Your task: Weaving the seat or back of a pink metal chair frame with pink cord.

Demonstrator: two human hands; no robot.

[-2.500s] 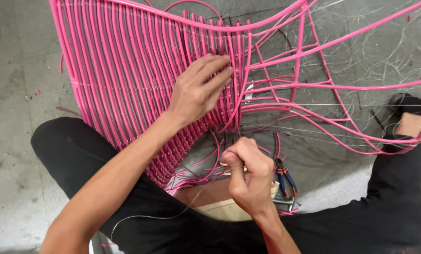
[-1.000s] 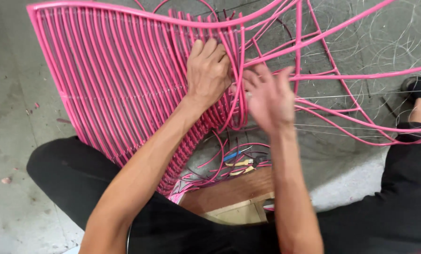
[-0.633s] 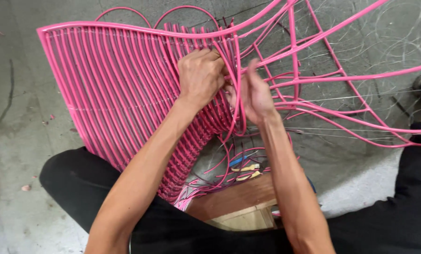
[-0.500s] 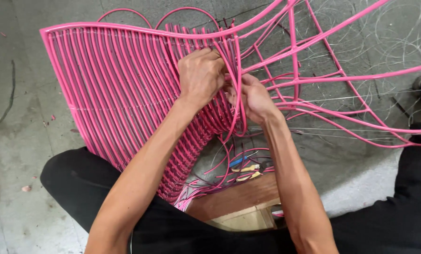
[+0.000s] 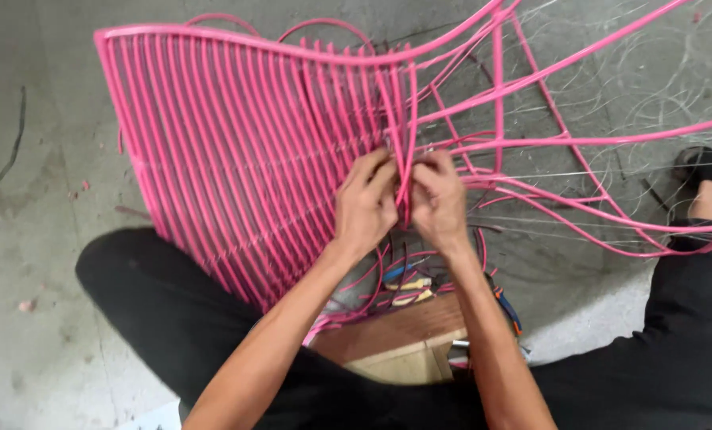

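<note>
Since half a second ago my left hand (image 5: 365, 205) slid lower, level with my right hand (image 5: 440, 199) | both pinch one pink cord (image 5: 408, 159) between them, fingers closed narrow | cord runs upright to the chair frame (image 5: 213, 48) rim, straight ahead | both equally near | pliers (image 5: 408, 280) lie below on the floor.

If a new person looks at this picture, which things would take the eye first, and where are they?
First comes the bright pink frame, strung with close pink cords and filling the upper left and middle. At its woven edge, in the centre, the left hand and right hand pinch one upright cord between them. Below the hands, small tools lie among loose cord ends by a wooden block.
</note>
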